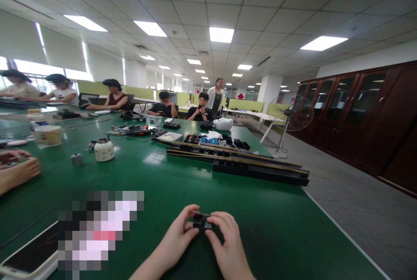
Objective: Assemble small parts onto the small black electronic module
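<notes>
Just above the near part of the green table, I hold a small black plastic part between both hands. My left hand grips its left end, with the thumb below and the fingers along the top. My right hand pinches the right end between thumb and fingers. A greyish, slightly shiny patch shows on the part's near face, and a thin edge runs along its top. The fingers cover both ends, and its exact kind is too small to make out.
Long black rails with thin brass-coloured rods lie ahead. At left are a phone, a white jar, a grey cylinder and another person's hands. Tools lie farther back. A fan stands at right.
</notes>
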`<state>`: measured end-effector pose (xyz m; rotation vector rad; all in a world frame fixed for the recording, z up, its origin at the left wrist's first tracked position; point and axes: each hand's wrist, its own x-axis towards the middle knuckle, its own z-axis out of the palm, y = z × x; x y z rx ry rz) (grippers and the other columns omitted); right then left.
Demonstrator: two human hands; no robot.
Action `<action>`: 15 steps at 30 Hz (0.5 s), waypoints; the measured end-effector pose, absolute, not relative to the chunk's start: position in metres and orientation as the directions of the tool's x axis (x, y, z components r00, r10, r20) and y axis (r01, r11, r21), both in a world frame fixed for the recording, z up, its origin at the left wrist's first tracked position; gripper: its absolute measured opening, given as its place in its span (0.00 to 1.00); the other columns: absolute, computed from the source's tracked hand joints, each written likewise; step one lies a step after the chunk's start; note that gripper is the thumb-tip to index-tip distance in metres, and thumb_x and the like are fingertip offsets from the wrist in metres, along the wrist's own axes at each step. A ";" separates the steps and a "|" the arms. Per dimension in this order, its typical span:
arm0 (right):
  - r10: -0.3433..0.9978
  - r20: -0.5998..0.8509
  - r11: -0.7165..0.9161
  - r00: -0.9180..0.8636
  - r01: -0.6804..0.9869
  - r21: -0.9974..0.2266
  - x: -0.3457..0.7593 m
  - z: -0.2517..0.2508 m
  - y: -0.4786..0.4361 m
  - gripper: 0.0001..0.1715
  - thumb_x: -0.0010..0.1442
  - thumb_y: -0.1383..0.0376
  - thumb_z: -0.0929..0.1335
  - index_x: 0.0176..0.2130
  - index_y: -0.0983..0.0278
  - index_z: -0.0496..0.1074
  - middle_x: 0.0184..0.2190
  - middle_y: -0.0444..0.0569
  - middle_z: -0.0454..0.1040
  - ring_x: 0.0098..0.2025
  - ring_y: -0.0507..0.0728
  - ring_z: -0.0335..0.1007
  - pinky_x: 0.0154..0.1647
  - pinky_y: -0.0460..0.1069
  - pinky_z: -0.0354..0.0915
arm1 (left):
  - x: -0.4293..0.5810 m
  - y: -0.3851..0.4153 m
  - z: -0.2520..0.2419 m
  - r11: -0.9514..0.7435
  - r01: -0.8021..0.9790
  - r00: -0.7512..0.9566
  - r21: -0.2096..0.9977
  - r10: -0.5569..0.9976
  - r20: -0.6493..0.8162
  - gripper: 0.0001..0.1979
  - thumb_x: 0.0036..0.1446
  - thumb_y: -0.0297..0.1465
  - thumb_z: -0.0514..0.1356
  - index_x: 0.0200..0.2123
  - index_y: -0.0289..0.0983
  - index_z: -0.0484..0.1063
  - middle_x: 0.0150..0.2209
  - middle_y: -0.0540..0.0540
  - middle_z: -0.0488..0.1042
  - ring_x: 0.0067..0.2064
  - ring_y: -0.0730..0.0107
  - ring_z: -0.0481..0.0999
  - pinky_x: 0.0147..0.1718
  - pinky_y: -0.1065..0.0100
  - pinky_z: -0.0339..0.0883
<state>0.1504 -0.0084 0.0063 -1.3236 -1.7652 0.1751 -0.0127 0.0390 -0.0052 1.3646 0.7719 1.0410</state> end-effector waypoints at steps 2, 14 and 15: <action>0.824 0.565 0.412 -0.024 0.711 -0.570 0.150 0.006 -0.009 0.09 0.55 0.62 0.66 0.38 0.56 0.72 0.43 0.48 0.71 0.48 0.58 0.64 0.50 0.55 0.62 | -0.013 0.039 -0.006 -0.088 -0.135 0.378 0.987 0.916 0.133 0.22 0.43 0.23 0.57 0.44 0.42 0.61 0.42 0.48 0.69 0.43 0.64 0.73 0.50 0.59 0.60; 0.866 0.498 0.351 -0.039 0.757 -0.551 0.150 0.010 -0.010 0.10 0.54 0.63 0.66 0.39 0.54 0.73 0.46 0.48 0.70 0.51 0.60 0.62 0.52 0.57 0.59 | -0.013 0.036 -0.002 -0.073 -0.113 0.407 0.991 0.907 0.113 0.21 0.45 0.25 0.58 0.45 0.41 0.60 0.43 0.47 0.68 0.41 0.65 0.73 0.46 0.61 0.62; 0.873 0.487 0.343 -0.045 0.766 -0.544 0.150 0.011 -0.010 0.10 0.54 0.63 0.66 0.38 0.54 0.73 0.46 0.48 0.70 0.51 0.60 0.62 0.52 0.57 0.59 | -0.013 0.036 -0.002 -0.073 -0.108 0.412 0.991 0.904 0.112 0.21 0.45 0.25 0.58 0.45 0.41 0.60 0.42 0.48 0.68 0.40 0.66 0.73 0.45 0.62 0.62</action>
